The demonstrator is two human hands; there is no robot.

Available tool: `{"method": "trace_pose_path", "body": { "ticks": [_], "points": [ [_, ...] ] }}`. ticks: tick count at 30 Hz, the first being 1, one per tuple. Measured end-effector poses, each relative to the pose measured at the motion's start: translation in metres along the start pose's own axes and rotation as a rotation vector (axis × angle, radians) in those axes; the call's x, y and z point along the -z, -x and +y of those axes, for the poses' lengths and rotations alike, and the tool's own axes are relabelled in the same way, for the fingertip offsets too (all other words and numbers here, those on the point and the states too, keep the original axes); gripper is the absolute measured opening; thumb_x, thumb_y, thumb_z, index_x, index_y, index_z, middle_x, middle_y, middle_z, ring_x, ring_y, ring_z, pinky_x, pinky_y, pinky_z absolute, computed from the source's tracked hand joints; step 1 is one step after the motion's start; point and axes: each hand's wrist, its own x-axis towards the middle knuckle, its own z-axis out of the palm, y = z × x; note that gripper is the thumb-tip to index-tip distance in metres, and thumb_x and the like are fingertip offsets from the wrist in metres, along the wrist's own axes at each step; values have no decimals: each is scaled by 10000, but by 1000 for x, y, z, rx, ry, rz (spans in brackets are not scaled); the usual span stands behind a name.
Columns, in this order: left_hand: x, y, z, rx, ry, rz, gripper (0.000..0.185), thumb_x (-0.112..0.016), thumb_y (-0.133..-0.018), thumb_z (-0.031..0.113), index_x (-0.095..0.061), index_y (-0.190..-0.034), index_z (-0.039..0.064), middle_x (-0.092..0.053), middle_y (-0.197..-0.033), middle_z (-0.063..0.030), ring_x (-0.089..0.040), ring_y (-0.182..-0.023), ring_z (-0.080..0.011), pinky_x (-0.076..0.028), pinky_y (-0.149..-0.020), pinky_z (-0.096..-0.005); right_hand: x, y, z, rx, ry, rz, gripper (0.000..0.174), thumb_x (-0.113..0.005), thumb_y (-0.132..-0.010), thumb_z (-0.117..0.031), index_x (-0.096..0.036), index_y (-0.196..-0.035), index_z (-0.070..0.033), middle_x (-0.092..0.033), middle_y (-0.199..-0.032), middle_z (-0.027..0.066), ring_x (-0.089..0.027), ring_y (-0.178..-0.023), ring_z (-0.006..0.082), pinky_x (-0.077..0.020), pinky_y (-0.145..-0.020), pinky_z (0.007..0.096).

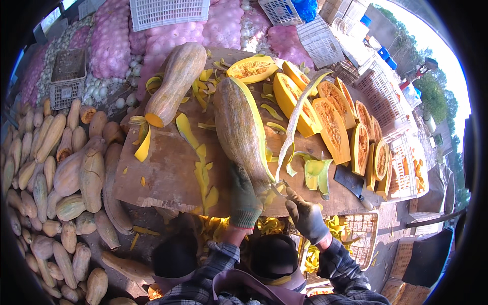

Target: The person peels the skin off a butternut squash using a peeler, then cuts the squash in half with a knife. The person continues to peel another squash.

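On the wooden table [152, 183] lies a large long-necked pumpkin [238, 122], one strip along its right side peeled to yellow-green. My left hand [244, 196], in a green-grey work glove, rests on its near end; the fingers are partly hidden. In my gloved right hand [307, 217] is a peeler [279, 188], its blade at the near end of the pumpkin. A long strip of peel [295, 118] rises from the blade and curls to the upper right. Another whole pumpkin [177, 82], its near end cut to orange flesh, lies at the upper left. Yellow peel pieces [202, 171] are scattered between.
Halved peeled pumpkins [331, 126] with seeds showing line the table's right side, beside a cleaver [349, 183]. Unpeeled pumpkins [72, 183] cover the ground at left. A plastic crate [360, 238] with peelings stands below the table's near edge. Pink net sacks of onions [110, 42] lie beyond.
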Motion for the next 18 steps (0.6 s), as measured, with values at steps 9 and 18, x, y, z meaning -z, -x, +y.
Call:
{"method": "trace_pose_path", "body": {
  "ticks": [9, 18],
  "points": [
    [-4, -2, -8, 2, -220, 19, 1106, -782, -761, 502, -174, -1507, -43, -300, -1499, -318, -422, -1311, -472, -393, -1078, -484, 23, -312, -103, 16, 346, -79, 469, -507, -917, -414, -662, -1183, -60, -676, -1089, 218, -659, -1051, 346, -517, -886, 397],
    [-14, 6, -16, 49, -152, 79, 1083, -736, -788, 542, -185, -1500, -60, -329, -1453, -364, -445, -1274, -494, -410, -1049, -495, -9, -27, 5, 187, 21, -44, 404, -635, -931, -192, -587, -1298, -30, -682, -847, 252, -701, -799, 367, -552, -707, 388]
  ]
}}
